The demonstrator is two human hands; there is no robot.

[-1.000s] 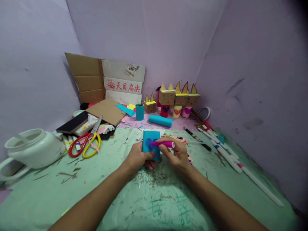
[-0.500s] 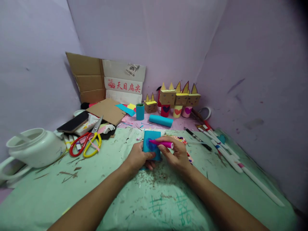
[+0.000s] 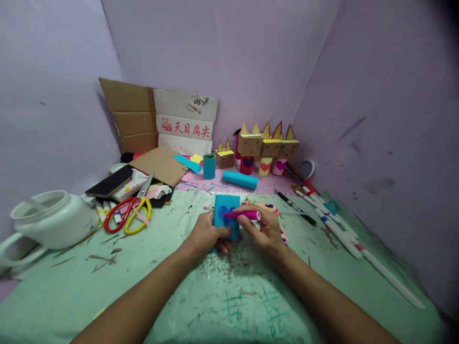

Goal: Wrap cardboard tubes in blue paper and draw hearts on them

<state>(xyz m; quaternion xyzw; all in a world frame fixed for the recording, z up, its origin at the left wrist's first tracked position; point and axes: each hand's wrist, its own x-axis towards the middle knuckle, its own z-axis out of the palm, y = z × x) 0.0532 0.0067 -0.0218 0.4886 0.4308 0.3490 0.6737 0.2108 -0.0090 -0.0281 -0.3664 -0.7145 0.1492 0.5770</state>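
Note:
My left hand [image 3: 207, 233] grips a blue paper piece [image 3: 227, 200] by its left and lower edge, thumb across the front and fingers behind. A dark blue heart shape [image 3: 223, 213] is coloured on its face. Between the thumb and fingers of my right hand [image 3: 264, 229] is a magenta marker [image 3: 249, 215], its tip against the heart. Under and behind the right hand lies a patterned card [image 3: 274, 209], partly hidden.
Scissors [image 3: 126, 215], a phone [image 3: 110, 181] and a white teapot [image 3: 53, 224] lie left. Behind stand a blue tube [image 3: 209, 167], a rolled blue paper [image 3: 240, 180] and several cardboard cat figures [image 3: 265, 148]. Markers [image 3: 340, 234] and a black pen [image 3: 296, 207] lie right.
The marker tip has shifted slightly down and right over the coloured heart, with my right hand moving along. My left hand keeps its hold on the blue paper piece.

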